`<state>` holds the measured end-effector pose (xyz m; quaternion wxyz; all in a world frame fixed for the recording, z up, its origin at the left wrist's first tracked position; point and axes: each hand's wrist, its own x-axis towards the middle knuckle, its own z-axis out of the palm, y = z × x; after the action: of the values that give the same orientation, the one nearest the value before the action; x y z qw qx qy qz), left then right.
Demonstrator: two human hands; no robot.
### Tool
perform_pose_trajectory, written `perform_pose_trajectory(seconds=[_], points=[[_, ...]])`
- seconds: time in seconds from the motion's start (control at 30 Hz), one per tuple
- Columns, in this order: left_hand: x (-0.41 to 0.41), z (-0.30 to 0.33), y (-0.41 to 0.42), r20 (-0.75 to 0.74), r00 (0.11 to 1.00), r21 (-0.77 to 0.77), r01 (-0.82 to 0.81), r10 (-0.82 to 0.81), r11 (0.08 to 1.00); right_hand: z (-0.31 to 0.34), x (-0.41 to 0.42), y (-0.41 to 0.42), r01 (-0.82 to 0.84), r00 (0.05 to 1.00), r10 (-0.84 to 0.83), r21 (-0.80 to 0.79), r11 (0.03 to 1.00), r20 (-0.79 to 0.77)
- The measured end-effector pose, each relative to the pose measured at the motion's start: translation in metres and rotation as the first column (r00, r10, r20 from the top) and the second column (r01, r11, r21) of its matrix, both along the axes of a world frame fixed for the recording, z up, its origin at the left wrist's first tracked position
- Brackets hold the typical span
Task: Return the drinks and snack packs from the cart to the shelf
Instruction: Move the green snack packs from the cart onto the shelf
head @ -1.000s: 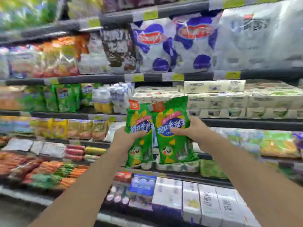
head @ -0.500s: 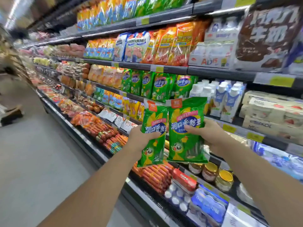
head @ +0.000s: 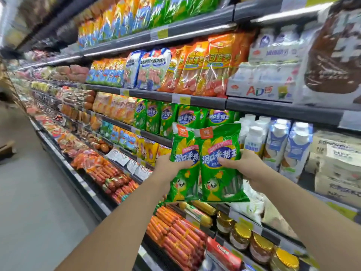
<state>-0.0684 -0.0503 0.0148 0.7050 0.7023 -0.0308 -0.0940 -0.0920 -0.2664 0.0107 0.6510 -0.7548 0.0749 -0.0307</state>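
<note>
I hold two green snack packs upright in front of a chilled shelf. My left hand grips the left green pack at its middle. My right hand grips the right green pack, which overlaps the left one slightly. Just behind and above them a row of matching green packs stands on the shelf. The cart is out of view.
White and blue drink cartons stand right of the green row. Orange sausage packs fill the shelf above. Red sausages and gold-lidded jars lie below my hands. The grey aisle floor runs along the left.
My view has swung left along the aisle, from milk bags and boxes to the green pack row. Both hands kept their packs and now hold them closer to that row.
</note>
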Motion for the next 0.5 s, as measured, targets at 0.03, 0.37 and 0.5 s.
perform_pose_trajectory(seconds=[0.03, 0.37, 0.5], points=[[0.020, -0.005, -0.003, -0.013, 1.000, 0.001, 0.027, -0.027, 1.000, 0.001, 0.005, -0.001, 0.009, 1.000, -0.009, -0.004, 1.000, -0.002], [0.178, -0.002, -0.046, -0.072, 0.972, 0.094, 0.230, -0.224, 0.969, -0.008, 0.047, 0.007, 0.141, 0.990, -0.140, 0.031, 0.990, -0.013], [0.219, 0.014, -0.070, 0.058, 0.940, 0.191, 0.320, -0.336, 0.928, -0.005, 0.053, 0.023, 0.233, 0.972, -0.233, 0.058, 0.971, -0.014]])
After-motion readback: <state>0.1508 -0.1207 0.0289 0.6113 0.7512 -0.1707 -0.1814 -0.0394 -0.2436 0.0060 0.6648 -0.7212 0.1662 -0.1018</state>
